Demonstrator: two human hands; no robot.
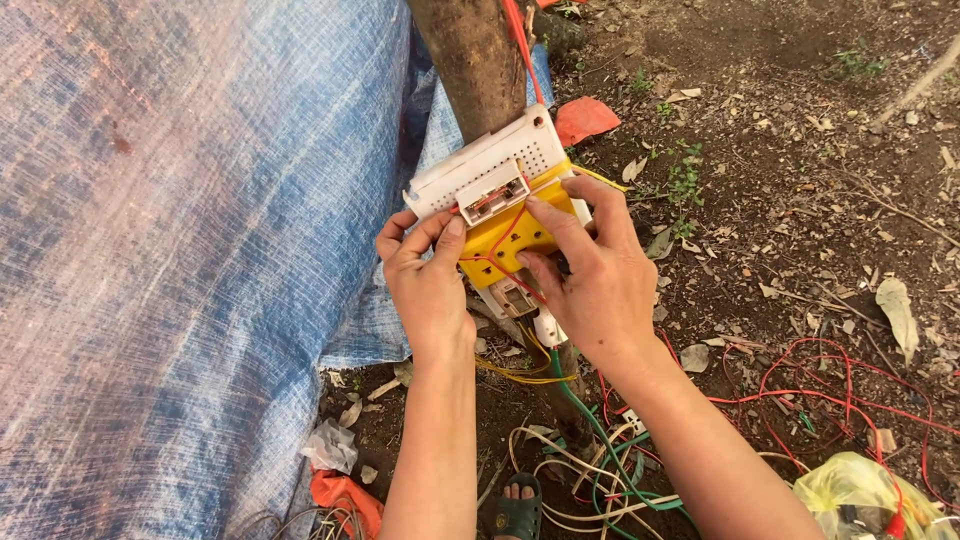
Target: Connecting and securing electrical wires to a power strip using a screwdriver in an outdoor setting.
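While both hands grip the yellow socket box (510, 240) — left hand (425, 285), right hand (590, 275) — white cover (485, 165) off, red wire (500, 240) loose.

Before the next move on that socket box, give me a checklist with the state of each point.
1. Left hand on the yellow socket box, thumb on its face: ok.
2. Right hand on the box, fingers on its right side: ok.
3. White cover seated on the box: not ok, it sits above, tilted.
4. Red wires tucked inside: not ok, they cross the yellow face.
5. Power off: cannot tell.
6. Ground underfoot: not ok, loose wire tangled there.
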